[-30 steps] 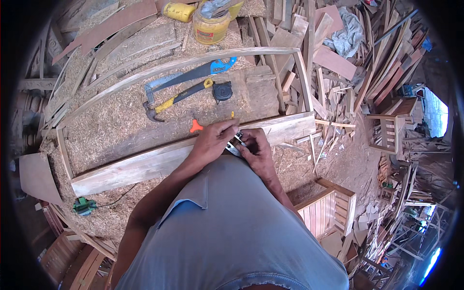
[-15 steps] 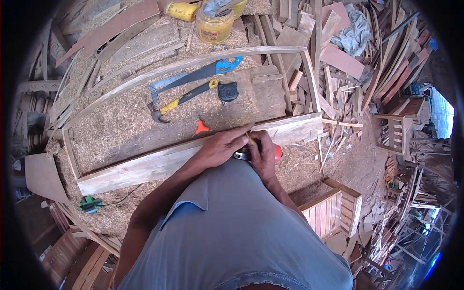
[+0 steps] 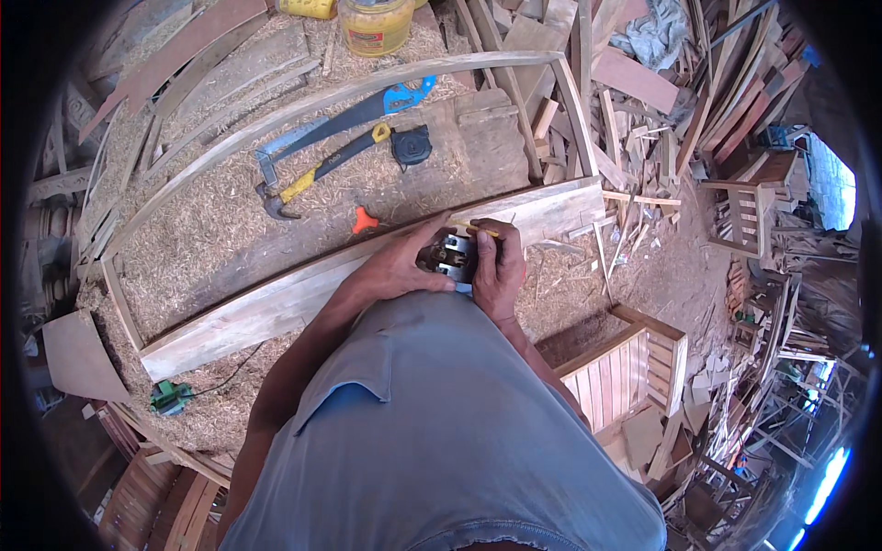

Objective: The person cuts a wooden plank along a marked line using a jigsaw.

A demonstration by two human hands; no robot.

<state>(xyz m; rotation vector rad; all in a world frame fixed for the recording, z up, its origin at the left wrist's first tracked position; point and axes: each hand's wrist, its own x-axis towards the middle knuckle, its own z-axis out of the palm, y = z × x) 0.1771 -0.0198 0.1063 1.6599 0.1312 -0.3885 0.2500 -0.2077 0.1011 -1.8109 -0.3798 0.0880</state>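
Close to my body, at the near rail of a long wooden frame (image 3: 276, 310), both hands are around a dark tool with shiny metal fittings (image 3: 452, 261). My left hand (image 3: 390, 268) grips its left side, thumb at the lower edge. My right hand (image 3: 499, 278), closed at its right side, pinches a thin yellow stick-like piece (image 3: 484, 230) that lies across the tool's top. The tool's exact kind is unclear. Just beyond the rail lies an orange three-lobed piece (image 3: 364, 219).
Inside the frame lie a blue-handled saw (image 3: 344, 118), a claw hammer (image 3: 317, 179) and a dark tape measure (image 3: 412, 145). A green corded object (image 3: 171, 397) sits at left. A yellow tub (image 3: 375, 29) stands behind; scrap wood (image 3: 634, 83) is heaped right.
The tool has turned so its metal-fitted face shows between my hands; its red part no longer shows. My left hand has moved from the yellow piece to the tool's side. The view has shifted slightly.
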